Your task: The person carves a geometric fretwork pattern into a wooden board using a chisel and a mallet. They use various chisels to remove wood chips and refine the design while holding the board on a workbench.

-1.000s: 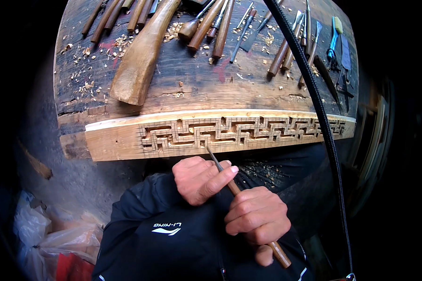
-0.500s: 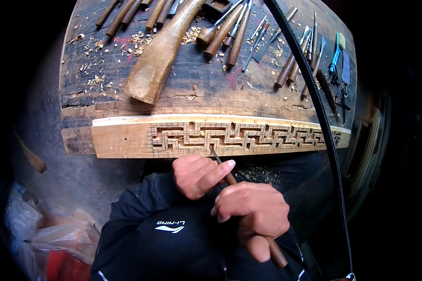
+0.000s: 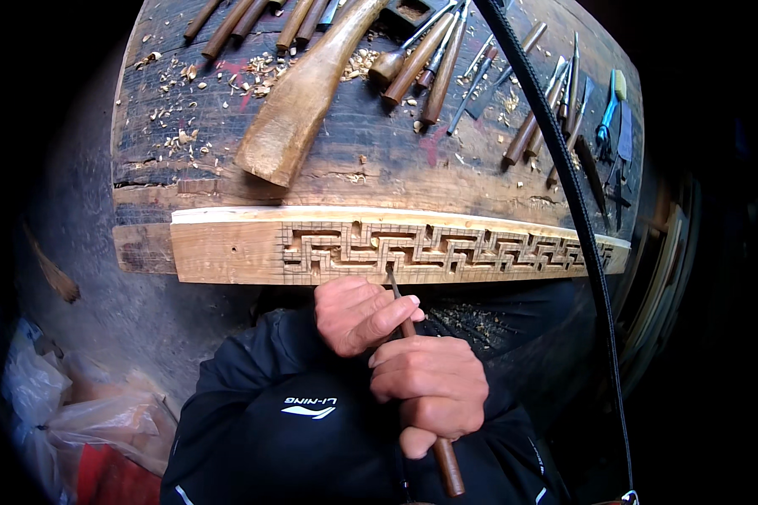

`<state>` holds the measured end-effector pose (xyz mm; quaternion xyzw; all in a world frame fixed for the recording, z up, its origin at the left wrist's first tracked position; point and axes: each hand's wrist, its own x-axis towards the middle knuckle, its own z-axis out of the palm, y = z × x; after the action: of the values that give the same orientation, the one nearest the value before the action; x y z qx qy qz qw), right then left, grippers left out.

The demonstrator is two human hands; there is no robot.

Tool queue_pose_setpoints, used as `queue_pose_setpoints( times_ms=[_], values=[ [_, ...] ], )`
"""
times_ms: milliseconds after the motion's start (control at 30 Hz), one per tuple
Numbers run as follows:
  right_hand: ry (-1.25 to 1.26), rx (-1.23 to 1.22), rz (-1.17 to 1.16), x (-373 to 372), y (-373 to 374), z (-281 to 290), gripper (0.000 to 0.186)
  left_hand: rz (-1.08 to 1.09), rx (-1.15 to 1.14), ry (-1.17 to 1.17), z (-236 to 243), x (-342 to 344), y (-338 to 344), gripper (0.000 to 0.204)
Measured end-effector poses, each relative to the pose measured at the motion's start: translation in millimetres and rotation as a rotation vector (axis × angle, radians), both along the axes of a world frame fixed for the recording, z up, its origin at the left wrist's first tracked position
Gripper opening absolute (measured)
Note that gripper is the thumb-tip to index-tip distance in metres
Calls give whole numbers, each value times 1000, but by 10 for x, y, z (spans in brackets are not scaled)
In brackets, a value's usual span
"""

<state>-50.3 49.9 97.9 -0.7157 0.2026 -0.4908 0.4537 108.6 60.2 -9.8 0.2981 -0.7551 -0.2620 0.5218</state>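
Observation:
A long pale wooden board point(image 3: 227, 252) lies along the bench's near edge, a geometric fret pattern cut into it over pencilled grid lines. My right hand point(image 3: 434, 387) is wrapped round the brown wooden handle of a chisel point(image 3: 448, 467), whose butt sticks out below the fist. Closer to the board, my left hand point(image 3: 358, 316) grips the same chisel near its blade, thumb and fingers closed around it. The blade's tip meets a small recess at the lower edge of the pattern. Its exact cutting edge is hidden in the recess.
A wooden mallet point(image 3: 286, 126) rests beyond the board on the worn bench point(image 3: 160, 181). Several wood-handled chisels point(image 3: 417, 63), shavings point(image 3: 181, 139) and a blue-handled brush point(image 3: 606, 114) lie farther back. A black cord point(image 3: 564, 168) crosses the right side. Plastic sheeting point(image 3: 101, 421) sits at lower left.
My right hand has swung left and slightly up, bringing the chisel's handle steeper. My left hand stays nearly in place, and the tip remains at the lower recess. The whole view has shifted slightly.

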Motion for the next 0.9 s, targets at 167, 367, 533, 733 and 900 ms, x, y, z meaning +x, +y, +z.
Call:
queue_pose_setpoints(
  times_ms=[167,367,533,733,900],
  values=[
    [72,-103,147,-52,15,-39,52,75,-75,-53,-57,-20,61,54],
    [70,-197,139,-103,63,-69,53,33,-52,-98,-20,6,103,64],
    [14,-198,23,-223,158,2,55,-23,-15,-131,233,-29,16,64],
    [-347,139,0,-476,35,-84,59,121,-102,-107,84,-244,-28,55],
    [-544,230,-248,-364,-87,-24,76,111,-91,-109,113,-311,-133,60]
  ],
)
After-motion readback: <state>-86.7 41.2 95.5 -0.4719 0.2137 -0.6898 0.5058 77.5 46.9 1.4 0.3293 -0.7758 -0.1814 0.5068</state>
